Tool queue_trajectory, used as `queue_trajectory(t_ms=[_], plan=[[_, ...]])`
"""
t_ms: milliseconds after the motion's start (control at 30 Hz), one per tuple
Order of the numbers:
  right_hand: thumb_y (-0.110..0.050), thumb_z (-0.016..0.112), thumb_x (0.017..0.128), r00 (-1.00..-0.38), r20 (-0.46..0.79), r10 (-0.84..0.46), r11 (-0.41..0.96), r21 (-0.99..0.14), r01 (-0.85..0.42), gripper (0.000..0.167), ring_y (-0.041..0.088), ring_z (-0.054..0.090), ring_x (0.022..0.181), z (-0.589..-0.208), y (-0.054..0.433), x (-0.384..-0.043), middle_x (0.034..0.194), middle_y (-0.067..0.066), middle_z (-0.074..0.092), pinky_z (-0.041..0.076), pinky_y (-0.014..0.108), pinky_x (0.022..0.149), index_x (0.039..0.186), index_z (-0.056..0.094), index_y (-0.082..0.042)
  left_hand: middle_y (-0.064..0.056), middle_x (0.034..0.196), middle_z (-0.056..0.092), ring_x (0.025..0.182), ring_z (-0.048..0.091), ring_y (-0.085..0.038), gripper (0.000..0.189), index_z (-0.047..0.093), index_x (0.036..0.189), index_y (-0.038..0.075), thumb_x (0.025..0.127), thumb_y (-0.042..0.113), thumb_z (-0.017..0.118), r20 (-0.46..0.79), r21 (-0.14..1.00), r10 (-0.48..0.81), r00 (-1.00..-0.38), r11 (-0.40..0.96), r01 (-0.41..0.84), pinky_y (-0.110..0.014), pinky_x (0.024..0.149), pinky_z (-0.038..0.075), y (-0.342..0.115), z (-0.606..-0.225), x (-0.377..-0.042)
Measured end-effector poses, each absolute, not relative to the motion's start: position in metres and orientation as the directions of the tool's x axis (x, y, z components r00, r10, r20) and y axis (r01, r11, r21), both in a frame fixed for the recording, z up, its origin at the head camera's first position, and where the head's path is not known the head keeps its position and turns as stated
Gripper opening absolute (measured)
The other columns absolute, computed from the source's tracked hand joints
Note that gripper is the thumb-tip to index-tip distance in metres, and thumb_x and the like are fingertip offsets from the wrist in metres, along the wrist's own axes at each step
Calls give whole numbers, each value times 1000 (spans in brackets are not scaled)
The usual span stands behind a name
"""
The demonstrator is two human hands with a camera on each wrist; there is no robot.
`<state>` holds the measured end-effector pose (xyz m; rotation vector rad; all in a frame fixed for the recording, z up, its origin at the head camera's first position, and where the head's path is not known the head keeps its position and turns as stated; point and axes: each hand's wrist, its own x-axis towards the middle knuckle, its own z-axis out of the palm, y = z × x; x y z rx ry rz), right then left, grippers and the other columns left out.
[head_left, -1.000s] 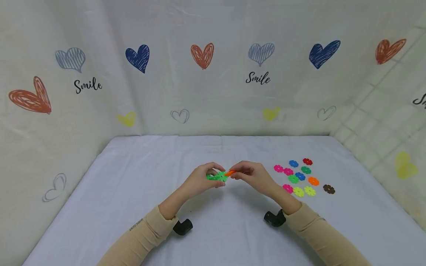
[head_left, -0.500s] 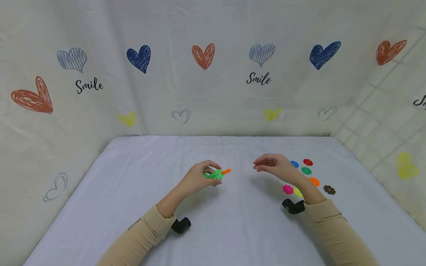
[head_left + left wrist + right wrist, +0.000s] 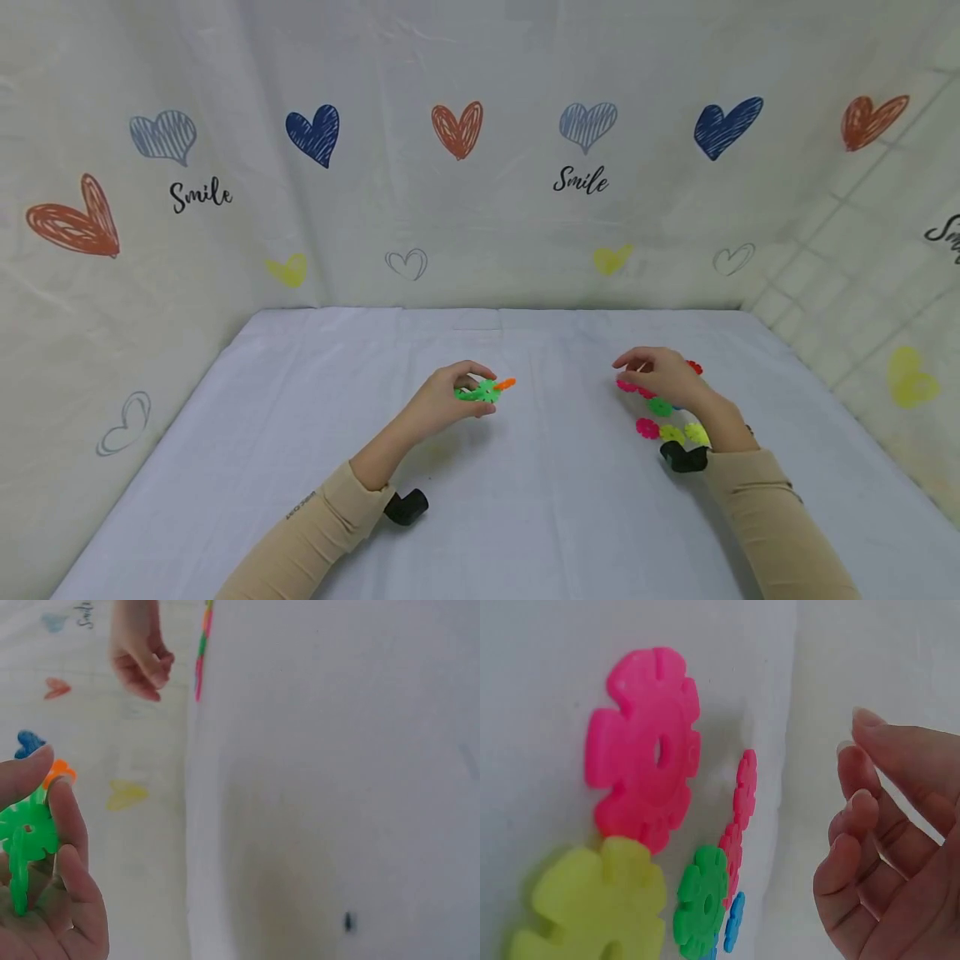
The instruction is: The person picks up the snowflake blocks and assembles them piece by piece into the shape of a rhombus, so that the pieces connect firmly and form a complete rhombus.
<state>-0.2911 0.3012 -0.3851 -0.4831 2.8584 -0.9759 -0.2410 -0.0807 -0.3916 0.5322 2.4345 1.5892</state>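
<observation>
Joined discs (image 3: pixel 489 391), green and orange, are gripped by the left hand (image 3: pixel 447 402), while loose discs (image 3: pixel 660 407) are left unattached near the empty right hand (image 3: pixel 667 377).

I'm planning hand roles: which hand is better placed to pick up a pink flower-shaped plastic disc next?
Probably the right hand: it looks empty and hovers near the pink discs, while the left hand is farther away, holding joined green and orange flower-shaped plastic pieces.

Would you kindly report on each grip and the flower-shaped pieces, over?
Left grip: holding the green-and-orange assembly. Right grip: holding nothing, above the loose pieces. No obstruction seen.
</observation>
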Motion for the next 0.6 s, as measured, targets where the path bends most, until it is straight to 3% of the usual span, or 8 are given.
queue_trajectory(t_ms=[233, 600], plan=[[-20, 70, 97, -957, -85, -276, 814, -551, -186, 33, 31, 57, 94, -390, 313, -301, 105, 15, 63, 50, 37, 73, 121, 67, 1, 1, 98, 70, 91, 65, -18, 45, 65, 130, 12, 89, 16, 81, 29, 898, 396, -918, 394, 198, -37, 80, 50, -81, -391, -242], [-21, 75, 94, -950, -206, -236, 851, -517, -99, 38, 36, 55, 100, -395, 318, -310, 112, 22, 60, 51, 46, 83, 123, 65, 1, -1, 101, 69, 89, 65, -18, 41, 67, 126, 13, 88, 16, 82, 19, 901, 403, -915, 391, 190, -36, 79, 50, -82, -393, -243]])
